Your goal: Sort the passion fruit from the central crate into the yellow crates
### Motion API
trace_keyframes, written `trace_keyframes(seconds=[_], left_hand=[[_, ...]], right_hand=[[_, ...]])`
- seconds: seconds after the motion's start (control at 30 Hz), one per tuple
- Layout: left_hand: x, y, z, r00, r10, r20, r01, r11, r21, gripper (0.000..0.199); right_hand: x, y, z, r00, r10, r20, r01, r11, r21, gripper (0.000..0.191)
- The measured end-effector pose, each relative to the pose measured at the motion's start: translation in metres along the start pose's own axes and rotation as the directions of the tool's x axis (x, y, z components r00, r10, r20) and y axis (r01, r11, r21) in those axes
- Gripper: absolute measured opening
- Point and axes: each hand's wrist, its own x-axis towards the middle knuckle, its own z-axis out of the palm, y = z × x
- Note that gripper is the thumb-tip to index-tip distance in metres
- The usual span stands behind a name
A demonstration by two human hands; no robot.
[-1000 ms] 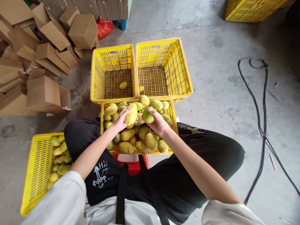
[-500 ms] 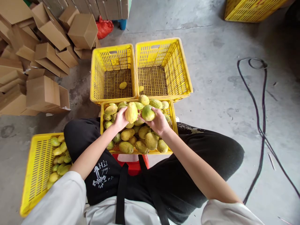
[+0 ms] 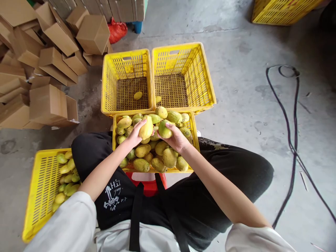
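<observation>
My left hand [image 3: 136, 133] is closed round a yellow papaya [image 3: 146, 128]. A greener papaya [image 3: 164, 129] sits in my right hand [image 3: 177, 138], with the thumb over its upper side. Both fruits are held close together but apart, above a yellow crate [image 3: 193, 140] heaped with papayas [image 3: 143, 150] between my knees. The heaped fruits range from green to yellow, some with brownish marks. My fingertips are partly hidden behind the held fruits.
Two deeper yellow crates [image 3: 127, 52] [image 3: 181, 47] stand beyond, each with one yellow fruit showing. A tilted crate of papayas [image 3: 42, 189] is at left. Cardboard boxes [image 3: 48, 103] are piled at upper left. A black cable [image 3: 294, 147] lies on the floor at right.
Both held papayas have been turned in my hands. The right one is tilted and shows a different side; the left one has shifted slightly left and down.
</observation>
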Motion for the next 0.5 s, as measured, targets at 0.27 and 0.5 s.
trace_keyframes(seconds=[0.27,0.5], left_hand=[[0.0029,-0.0001,-0.0052,1.0,0.009,-0.021,-0.012,0.989,-0.149,0.036],[0.0046,-0.0004,-0.0052,1.0,-0.018,-0.008,0.016,0.983,-0.182,0.036]], right_hand=[[-0.0014,-0.0079,0.0017,0.996,0.038,0.076,-0.046,0.994,0.098,0.021],[-0.0003,-0.0072,0.0003,0.994,0.006,0.106,-0.018,0.994,0.112,0.025]])
